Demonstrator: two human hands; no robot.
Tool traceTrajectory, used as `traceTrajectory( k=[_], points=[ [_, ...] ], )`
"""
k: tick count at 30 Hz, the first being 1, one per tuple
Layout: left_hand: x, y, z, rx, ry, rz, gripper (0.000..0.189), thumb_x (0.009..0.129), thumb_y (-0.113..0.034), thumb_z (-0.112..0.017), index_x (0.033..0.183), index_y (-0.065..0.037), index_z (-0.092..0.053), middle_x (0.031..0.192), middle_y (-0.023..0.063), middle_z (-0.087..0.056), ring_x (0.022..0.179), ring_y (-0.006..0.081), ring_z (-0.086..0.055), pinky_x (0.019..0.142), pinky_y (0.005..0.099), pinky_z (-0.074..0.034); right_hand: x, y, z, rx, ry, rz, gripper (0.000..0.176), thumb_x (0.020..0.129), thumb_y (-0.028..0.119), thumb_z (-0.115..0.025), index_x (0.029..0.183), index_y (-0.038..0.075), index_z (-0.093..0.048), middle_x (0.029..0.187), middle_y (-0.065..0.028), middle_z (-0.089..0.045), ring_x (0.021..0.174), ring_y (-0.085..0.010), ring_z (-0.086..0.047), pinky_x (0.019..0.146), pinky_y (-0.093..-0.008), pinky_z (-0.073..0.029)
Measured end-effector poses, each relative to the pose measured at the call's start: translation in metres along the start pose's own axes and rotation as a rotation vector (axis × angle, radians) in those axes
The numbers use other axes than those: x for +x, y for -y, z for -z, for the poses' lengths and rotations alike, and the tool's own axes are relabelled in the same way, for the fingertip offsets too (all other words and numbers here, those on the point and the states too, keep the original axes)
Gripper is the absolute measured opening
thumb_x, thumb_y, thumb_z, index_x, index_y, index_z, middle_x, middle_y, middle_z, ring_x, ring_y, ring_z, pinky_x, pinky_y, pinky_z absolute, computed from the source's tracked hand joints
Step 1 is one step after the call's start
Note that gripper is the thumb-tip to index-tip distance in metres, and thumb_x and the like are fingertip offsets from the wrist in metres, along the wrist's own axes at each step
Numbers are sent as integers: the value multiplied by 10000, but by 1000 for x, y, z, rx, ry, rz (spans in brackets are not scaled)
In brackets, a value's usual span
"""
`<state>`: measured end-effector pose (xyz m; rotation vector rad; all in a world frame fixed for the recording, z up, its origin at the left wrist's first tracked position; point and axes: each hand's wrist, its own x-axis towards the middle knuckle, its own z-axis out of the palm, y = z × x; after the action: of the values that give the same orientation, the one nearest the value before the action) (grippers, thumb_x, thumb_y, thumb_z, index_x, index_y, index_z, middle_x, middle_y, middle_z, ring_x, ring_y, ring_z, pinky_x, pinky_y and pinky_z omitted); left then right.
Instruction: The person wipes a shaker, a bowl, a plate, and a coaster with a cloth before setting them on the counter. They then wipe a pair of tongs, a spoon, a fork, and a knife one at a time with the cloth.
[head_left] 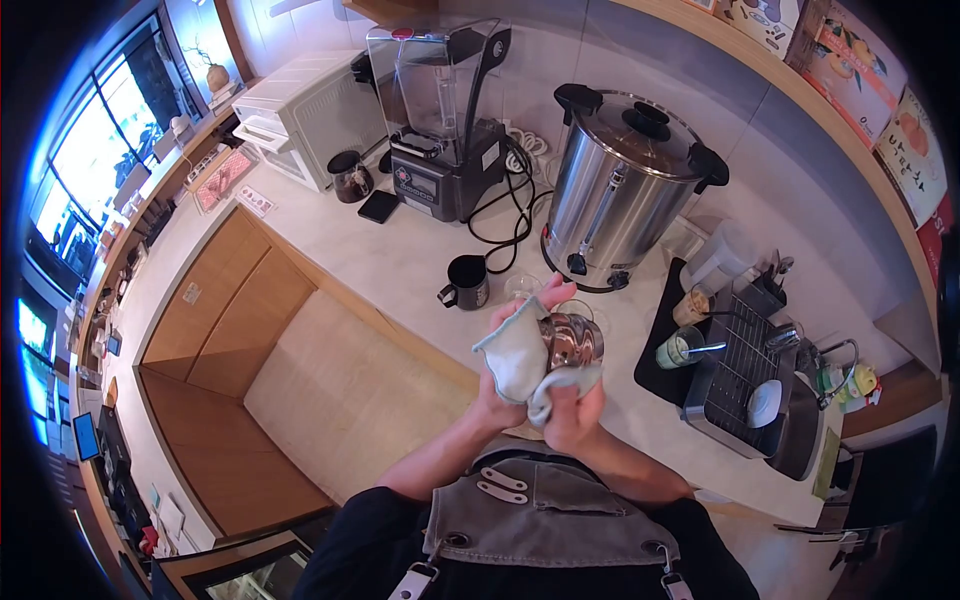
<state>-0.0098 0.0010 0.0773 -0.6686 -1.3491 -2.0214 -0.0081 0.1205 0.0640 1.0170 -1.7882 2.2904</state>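
White cloth meets shiny brown vessel in two hands

The left hand (497, 400) clasps the pale-edged white cloth (517, 362) against the shiny, rounded brown vessel (577, 342); the right hand (576, 415) pinches cloth at its near side. They are above the pale worktop (420, 325), right of a small black pitcher (468, 284), nearer than a tall silver metal urn (618, 190).

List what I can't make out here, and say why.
All in the head view:
- Left hand: palm hidden by the white cloth.
- Shiny vessel: lower side covered by cloth and right hand.
- Steel urn: contents hidden by wall and lid.
- Pink sheet: print too small.
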Motion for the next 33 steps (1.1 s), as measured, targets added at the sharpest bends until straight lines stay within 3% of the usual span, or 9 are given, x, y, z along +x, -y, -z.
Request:
traceTrajectory(
  k=[7,11,12,15,16,20,24,27,33],
  points=[
    [4,-22,-11,49,-43,108,613,908,-373,-660,1389,-94,-403,1493,273,-395,1490,375,-189,1193,506,-141,14,-31,40,-580,429,566,512,868,216,-693,1270,-68,-552,1346,-280,-516,1234,-435,-528,1020,-523,-420],
    [7,-25,-16,-58,-74,90,567,909,-276,-693,1352,-95,-388,1503,281,-376,1498,359,-169,1189,495,-167,20,-27,45,-657,368,630,464,754,113,-735,1157,-88,-627,1183,-274,-634,1093,-430,-638,941,-505,-499],
    [10,-25,-14,-38,-36,59,568,910,-279,-692,1352,-94,-387,1510,284,-363,1499,359,-166,1189,499,-161,21,-12,31,-588,179,665,321,739,57,-689,1027,-85,-671,1042,-227,-688,913,-386,-690,837,-435,-547],
    [14,-27,-9,-23,47,25,578,902,-235,-694,1348,-88,-357,1531,294,-324,1504,374,-144,1193,511,-94,-6,2,30,-150,157,216,255,753,33,-651,983,-76,-669,995,-204,-693,843,-326,-688,790,-376,-548],
    [14,-28,-9,-34,56,37,585,898,-220,-696,1349,-84,-349,1537,296,-314,1505,378,-140,1194,513,-77,-10,4,31,-191,165,257,255,779,23,-608,1011,-77,-643,951,-161,-696,826,-239,-678,776,-322,-529],
    [12,-30,-6,-139,53,105,626,883,-212,-717,1387,-41,-387,1545,281,-310,1498,372,-180,1192,507,-132,-6,42,13,189,-65,-174,320,852,49,-545,1144,-78,-574,994,-81,-683,855,-126,-628,768,-271,-497],
    [6,-33,-6,-125,-7,128,615,857,-150,-745,1382,7,-467,1532,245,-361,1477,362,-252,1189,502,-191,-5,45,22,417,-52,-277,300,887,48,-551,1161,-74,-567,1050,-113,-674,922,-135,-635,796,-267,-498],
    [8,-32,0,-23,52,11,574,839,-92,-755,1350,20,-517,1493,218,-430,1458,372,-288,1197,514,-185,0,40,34,601,47,-237,419,870,26,-549,1279,-52,-503,1196,-174,-631,1065,-240,-657,906,-366,-541],
    [6,-35,0,-26,45,12,555,816,-64,-768,1317,33,-549,1426,206,-506,1449,390,-299,1200,525,-179,4,45,28,533,-29,-219,428,941,188,-628,1278,-50,-516,1191,-146,-644,1055,-210,-647,921,-337,-513]
  ],
)
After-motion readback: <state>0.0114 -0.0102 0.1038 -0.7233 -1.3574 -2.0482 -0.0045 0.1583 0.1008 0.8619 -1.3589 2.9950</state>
